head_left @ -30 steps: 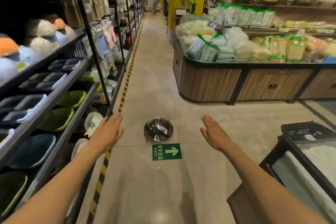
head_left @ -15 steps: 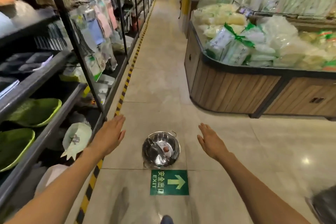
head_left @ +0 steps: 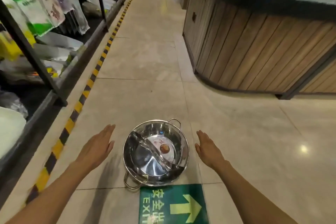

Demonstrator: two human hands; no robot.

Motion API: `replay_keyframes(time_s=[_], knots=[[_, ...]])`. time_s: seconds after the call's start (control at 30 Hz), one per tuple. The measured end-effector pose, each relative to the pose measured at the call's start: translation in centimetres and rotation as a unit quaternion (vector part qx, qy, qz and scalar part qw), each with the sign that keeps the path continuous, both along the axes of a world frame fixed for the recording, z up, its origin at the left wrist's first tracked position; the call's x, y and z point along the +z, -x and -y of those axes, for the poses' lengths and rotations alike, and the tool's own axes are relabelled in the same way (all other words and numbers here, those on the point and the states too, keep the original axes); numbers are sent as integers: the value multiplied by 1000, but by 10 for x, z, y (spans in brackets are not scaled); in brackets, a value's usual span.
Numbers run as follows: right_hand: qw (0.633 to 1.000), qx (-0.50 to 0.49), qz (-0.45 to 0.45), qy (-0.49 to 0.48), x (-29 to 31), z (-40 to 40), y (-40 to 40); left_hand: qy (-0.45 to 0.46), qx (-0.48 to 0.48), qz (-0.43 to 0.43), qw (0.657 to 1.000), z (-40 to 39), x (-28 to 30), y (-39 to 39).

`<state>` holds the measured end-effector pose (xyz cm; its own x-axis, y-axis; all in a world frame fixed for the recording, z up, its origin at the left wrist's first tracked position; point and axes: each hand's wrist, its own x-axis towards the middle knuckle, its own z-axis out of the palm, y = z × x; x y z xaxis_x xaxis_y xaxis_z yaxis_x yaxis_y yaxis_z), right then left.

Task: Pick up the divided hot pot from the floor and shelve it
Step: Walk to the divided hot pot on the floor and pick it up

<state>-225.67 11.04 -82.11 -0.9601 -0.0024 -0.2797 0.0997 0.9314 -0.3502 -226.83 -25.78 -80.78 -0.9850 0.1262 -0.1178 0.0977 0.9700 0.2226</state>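
A shiny steel divided hot pot (head_left: 155, 152) sits on the tiled floor, with a curved partition across its bowl, a round label inside and a loop handle at each end. My left hand (head_left: 96, 149) hovers just left of it, flat and open, fingers forward. My right hand (head_left: 209, 149) hovers just right of it, also open. Neither hand touches the pot. Dark metal shelves (head_left: 31, 54) stocked with packaged goods run along the left.
A green exit floor sticker (head_left: 172, 205) lies right in front of the pot. A yellow-black hazard stripe (head_left: 78, 103) marks the floor beside the shelving. A wood-panelled display island (head_left: 245, 42) stands at the right. The aisle floor stretches ahead.
The view has moved closer and tilted down, so the pot looks larger and nearer. Both open hands now flank it at its sides.
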Motion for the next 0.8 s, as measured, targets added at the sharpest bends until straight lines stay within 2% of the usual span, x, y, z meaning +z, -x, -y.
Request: replay_keyframes(time_s=[0.13, 0.27, 0.4, 0.5, 0.63, 0.8], knots=[[999, -26, 5, 40, -133, 3, 29, -42, 17, 18, 999, 13, -142, 30], [997, -29, -21, 72, -212, 8, 40, -77, 35, 48, 995, 17, -222, 42], [995, -37, -40, 78, -231, 9, 36, -113, 30, 73, 990, 11, -241, 44], [995, -39, -59, 72, -233, 5, 34, -131, 23, 56, 990, 7, -243, 52], [994, -30, -80, 61, -241, -1, 34, -156, -32, 42, 986, 0, -254, 60], [993, -84, -60, 59, -237, 0, 29, -151, 2, 43, 988, 3, -262, 60]])
